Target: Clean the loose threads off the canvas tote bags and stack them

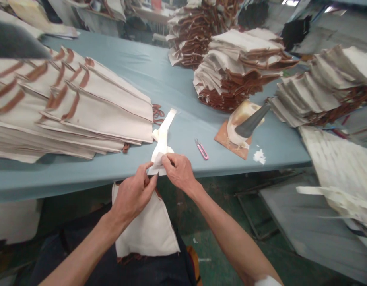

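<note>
At the table's front edge, my left hand is closed in a pinch at the top of a cream fabric piece with brown trim, which hangs over my lap. My right hand has its thumb and fingers pinched on a small white slip, close to the left fingertips. Just beyond both hands lies a white strip, bent and crumpled on the cloth. Pink-handled thread snips rest to the right of my right hand. The exact edge under my left fingertips is partly hidden.
Overlapping cream fabric pieces with brown tabs cover the left of the blue-covered table. On the right, a glue-smeared container with a dark handle stands on a brown square. Tall brown-and-cream stacks rise behind it.
</note>
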`<state>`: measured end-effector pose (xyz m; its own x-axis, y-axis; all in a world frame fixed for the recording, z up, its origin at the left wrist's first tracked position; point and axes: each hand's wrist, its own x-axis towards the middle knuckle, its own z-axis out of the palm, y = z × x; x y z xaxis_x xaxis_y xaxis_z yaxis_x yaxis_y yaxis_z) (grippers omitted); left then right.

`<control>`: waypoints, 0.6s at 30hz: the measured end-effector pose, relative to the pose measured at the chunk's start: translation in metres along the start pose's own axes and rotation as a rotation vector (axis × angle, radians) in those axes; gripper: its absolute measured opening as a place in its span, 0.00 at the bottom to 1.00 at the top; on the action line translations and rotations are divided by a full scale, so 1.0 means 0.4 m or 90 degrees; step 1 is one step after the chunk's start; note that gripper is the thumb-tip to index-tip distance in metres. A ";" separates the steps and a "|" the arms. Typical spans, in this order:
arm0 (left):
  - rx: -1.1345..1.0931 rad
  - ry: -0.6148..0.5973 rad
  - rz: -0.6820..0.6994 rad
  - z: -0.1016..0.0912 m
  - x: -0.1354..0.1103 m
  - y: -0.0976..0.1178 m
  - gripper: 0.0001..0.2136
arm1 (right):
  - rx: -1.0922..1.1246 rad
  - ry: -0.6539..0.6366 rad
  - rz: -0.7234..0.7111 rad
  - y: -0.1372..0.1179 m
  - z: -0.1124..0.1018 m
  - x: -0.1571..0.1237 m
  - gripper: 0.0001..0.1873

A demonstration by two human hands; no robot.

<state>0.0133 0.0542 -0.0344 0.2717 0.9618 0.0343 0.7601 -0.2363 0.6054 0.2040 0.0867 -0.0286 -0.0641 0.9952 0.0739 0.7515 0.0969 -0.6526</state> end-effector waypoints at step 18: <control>0.147 -0.144 -0.034 0.030 0.010 -0.015 0.28 | 0.056 0.129 0.048 -0.027 -0.066 0.133 0.17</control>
<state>0.0170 0.0579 -0.0474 0.3326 0.9245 -0.1860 0.8836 -0.2365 0.4043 0.2099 0.1383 0.0022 0.1298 0.9775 0.1660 0.6885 0.0316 -0.7246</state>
